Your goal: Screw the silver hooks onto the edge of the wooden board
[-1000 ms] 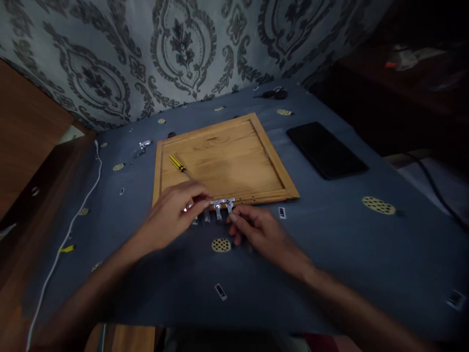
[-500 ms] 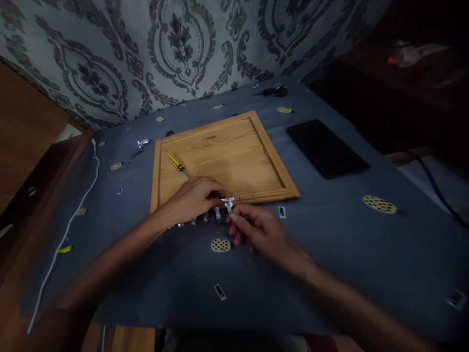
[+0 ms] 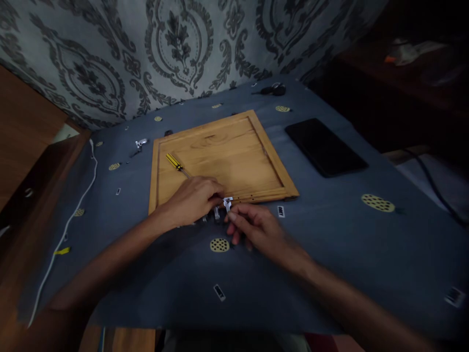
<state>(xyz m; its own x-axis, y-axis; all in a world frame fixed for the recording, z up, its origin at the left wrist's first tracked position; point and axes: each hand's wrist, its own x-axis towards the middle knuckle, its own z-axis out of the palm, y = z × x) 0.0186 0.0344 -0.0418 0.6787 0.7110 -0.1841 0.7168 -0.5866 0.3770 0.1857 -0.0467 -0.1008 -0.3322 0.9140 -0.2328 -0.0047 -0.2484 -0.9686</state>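
Observation:
A framed wooden panel, like a cabinet door [image 3: 223,151], lies flat on the blue cloth. At its near edge a silver cabinet hinge [image 3: 227,201] sits beside small dark holes in the frame. My left hand [image 3: 196,195] rests over that edge, its fingertips pinched at the hinge's left end. From the near side, my right hand [image 3: 252,225] grips the hinge's arm between thumb and fingers. Several more metal hinges [image 3: 217,214] stand in a row below my left hand, partly hidden by it. A yellow-and-black screwdriver [image 3: 174,162] lies on the panel, its tip hidden behind my left hand.
A black tablet-like slab [image 3: 326,146] lies right of the panel. Another hinge [image 3: 140,143] is at the far left, and a dark object with a ring [image 3: 273,90] at the back. A white cable [image 3: 69,222] runs along the left side; a patterned curtain-like cloth [image 3: 179,44] hangs behind.
Both hands keep their hold at the hinge, almost still. The whole view has shifted slightly, and fewer of the row of hinges show below my left hand.

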